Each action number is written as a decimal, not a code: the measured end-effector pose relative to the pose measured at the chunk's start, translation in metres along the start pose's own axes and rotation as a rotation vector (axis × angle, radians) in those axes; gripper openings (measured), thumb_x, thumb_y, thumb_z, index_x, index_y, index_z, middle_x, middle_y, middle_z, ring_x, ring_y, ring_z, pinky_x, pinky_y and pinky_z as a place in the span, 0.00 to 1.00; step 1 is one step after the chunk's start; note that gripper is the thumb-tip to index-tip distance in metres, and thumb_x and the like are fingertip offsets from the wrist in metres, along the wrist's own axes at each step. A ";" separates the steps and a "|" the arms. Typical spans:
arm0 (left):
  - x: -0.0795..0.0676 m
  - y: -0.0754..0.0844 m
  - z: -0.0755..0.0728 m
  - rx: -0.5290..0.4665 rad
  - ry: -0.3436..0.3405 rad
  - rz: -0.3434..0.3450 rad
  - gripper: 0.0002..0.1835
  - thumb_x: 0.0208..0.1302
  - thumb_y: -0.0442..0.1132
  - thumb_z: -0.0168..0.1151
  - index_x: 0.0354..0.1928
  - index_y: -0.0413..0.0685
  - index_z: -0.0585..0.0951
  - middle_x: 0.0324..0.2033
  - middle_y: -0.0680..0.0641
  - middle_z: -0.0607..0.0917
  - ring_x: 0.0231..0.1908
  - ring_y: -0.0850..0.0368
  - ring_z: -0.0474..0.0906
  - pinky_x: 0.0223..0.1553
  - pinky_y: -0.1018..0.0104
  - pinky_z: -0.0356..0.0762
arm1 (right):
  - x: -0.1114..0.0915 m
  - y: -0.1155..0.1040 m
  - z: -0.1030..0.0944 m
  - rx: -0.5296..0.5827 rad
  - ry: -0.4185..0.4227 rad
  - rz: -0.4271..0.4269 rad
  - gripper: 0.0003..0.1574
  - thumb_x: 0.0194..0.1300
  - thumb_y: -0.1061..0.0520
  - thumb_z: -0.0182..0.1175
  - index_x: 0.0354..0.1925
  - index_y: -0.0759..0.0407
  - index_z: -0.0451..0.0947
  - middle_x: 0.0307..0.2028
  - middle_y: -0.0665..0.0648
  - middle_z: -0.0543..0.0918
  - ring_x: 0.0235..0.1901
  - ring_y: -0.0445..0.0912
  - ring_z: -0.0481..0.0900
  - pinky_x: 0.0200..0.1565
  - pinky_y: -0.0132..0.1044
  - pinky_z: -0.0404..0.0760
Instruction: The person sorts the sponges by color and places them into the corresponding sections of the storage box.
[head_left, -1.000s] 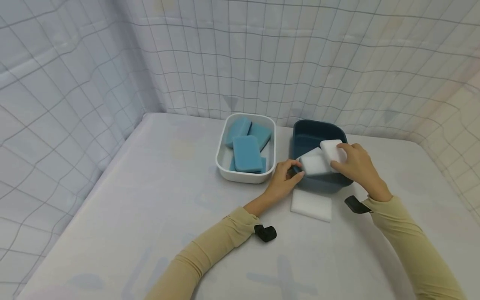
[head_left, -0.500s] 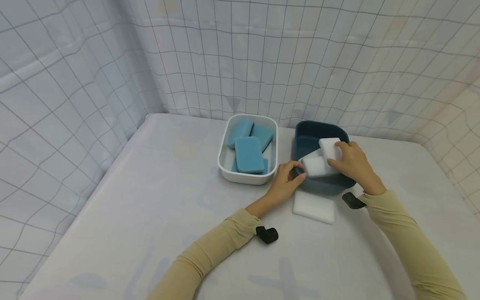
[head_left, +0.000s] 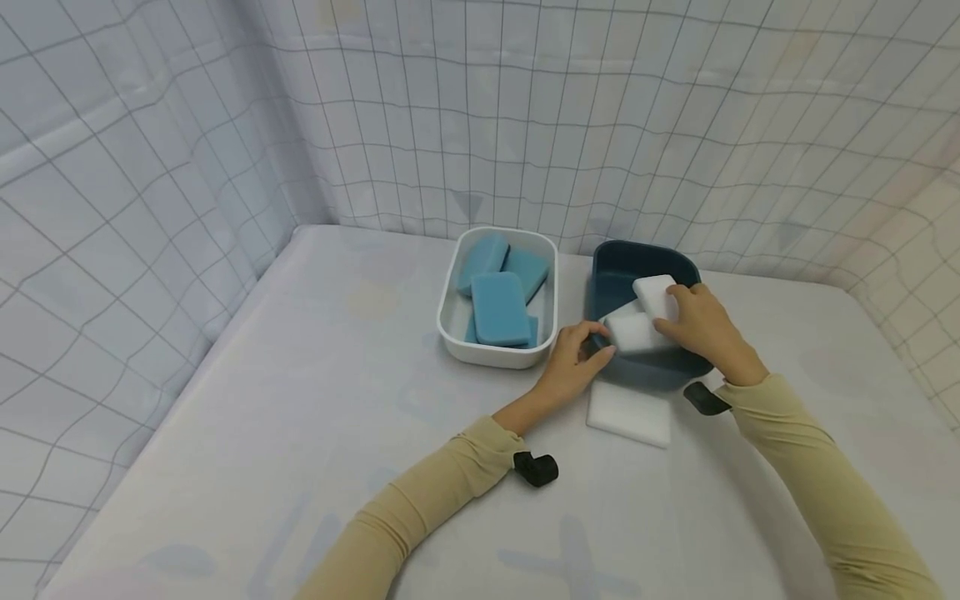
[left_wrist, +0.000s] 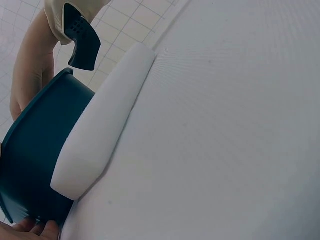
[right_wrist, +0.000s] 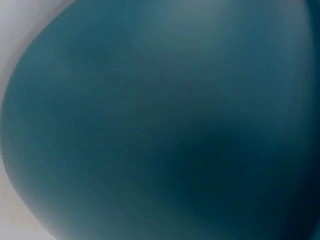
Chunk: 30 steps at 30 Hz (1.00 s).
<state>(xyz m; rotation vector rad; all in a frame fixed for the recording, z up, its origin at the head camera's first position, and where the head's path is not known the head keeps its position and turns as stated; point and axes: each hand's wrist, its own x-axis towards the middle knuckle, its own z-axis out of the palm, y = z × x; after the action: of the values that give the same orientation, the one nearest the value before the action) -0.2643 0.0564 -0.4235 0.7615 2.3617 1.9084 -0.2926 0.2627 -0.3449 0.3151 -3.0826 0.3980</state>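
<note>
My left hand (head_left: 564, 371) grips the front left corner of a dark blue plastic bin (head_left: 645, 375), thumb outside and fingers at the rim. Over that bin's right side, my right hand (head_left: 707, 332) pinches a white sponge (head_left: 654, 293) between thumb and fingers. Beneath it lie other white sponges (head_left: 632, 332) in the bin. One more white sponge (head_left: 628, 414) lies flat on the table before the bin; the left wrist view shows this sponge (left_wrist: 102, 125) close against the bin's wall (left_wrist: 37, 145). Only the bin's blurred wall (right_wrist: 115, 115) fills the right wrist view.
Left of the dark bin stands a white bin (head_left: 491, 357) with several blue sponges (head_left: 500, 308) inside. A pale cloth (head_left: 360, 375) covers the table. Grid-patterned curtains (head_left: 465, 125) hang behind and at both sides.
My right hand has shifted a little left over the bin, carrying the white sponge along. My left hand keeps its place on the rim, and the whole view has drifted slightly.
</note>
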 end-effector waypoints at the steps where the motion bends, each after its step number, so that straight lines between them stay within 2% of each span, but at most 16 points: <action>1: 0.000 0.000 0.000 0.001 0.000 -0.005 0.14 0.67 0.38 0.54 0.52 0.40 0.73 0.55 0.38 0.72 0.50 0.52 0.69 0.42 0.75 0.71 | 0.000 0.000 0.000 -0.001 0.001 0.001 0.37 0.60 0.54 0.56 0.59 0.80 0.61 0.49 0.83 0.68 0.44 0.68 0.71 0.44 0.60 0.73; 6: 0.002 0.000 0.001 -0.002 -0.004 -0.009 0.14 0.68 0.38 0.54 0.52 0.39 0.73 0.55 0.38 0.71 0.50 0.51 0.69 0.44 0.73 0.73 | 0.000 0.001 0.000 0.004 -0.001 0.009 0.38 0.62 0.54 0.56 0.60 0.79 0.60 0.51 0.83 0.67 0.45 0.69 0.70 0.45 0.61 0.72; 12: 0.003 -0.001 0.000 0.001 -0.006 0.038 0.13 0.67 0.35 0.55 0.50 0.36 0.73 0.50 0.37 0.75 0.40 0.50 0.74 0.37 0.74 0.72 | -0.002 0.004 0.003 0.033 0.004 0.009 0.36 0.65 0.53 0.54 0.61 0.79 0.60 0.55 0.83 0.64 0.52 0.71 0.67 0.51 0.63 0.70; 16: 0.002 -0.003 -0.001 0.006 -0.006 0.040 0.13 0.67 0.36 0.55 0.50 0.37 0.73 0.49 0.37 0.75 0.39 0.51 0.72 0.36 0.76 0.70 | -0.005 0.004 0.003 0.059 0.024 0.005 0.36 0.67 0.53 0.53 0.62 0.78 0.59 0.58 0.81 0.62 0.57 0.71 0.63 0.56 0.64 0.66; 20: 0.001 -0.004 -0.003 0.013 0.012 0.028 0.13 0.67 0.36 0.55 0.50 0.38 0.73 0.50 0.37 0.74 0.39 0.53 0.70 0.36 0.76 0.68 | -0.010 0.001 0.000 0.076 0.113 -0.047 0.34 0.66 0.53 0.54 0.60 0.77 0.61 0.57 0.80 0.64 0.56 0.70 0.64 0.54 0.64 0.67; 26: 0.004 -0.006 -0.001 -0.006 0.008 0.083 0.13 0.66 0.35 0.55 0.49 0.35 0.74 0.47 0.35 0.78 0.37 0.48 0.74 0.34 0.75 0.72 | -0.028 0.003 -0.002 0.091 0.295 -0.158 0.28 0.62 0.58 0.59 0.55 0.76 0.68 0.53 0.77 0.68 0.52 0.67 0.67 0.50 0.62 0.69; 30: 0.004 -0.006 0.000 -0.003 0.000 0.069 0.13 0.66 0.35 0.55 0.49 0.36 0.74 0.48 0.36 0.78 0.38 0.51 0.74 0.34 0.79 0.71 | -0.038 0.005 -0.004 0.098 0.337 -0.216 0.28 0.61 0.59 0.61 0.55 0.74 0.69 0.52 0.75 0.70 0.52 0.66 0.67 0.51 0.62 0.68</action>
<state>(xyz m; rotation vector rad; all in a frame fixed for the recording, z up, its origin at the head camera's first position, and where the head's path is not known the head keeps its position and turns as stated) -0.2700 0.0566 -0.4282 0.8532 2.3620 1.9367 -0.2566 0.2755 -0.3441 0.5181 -2.6730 0.5325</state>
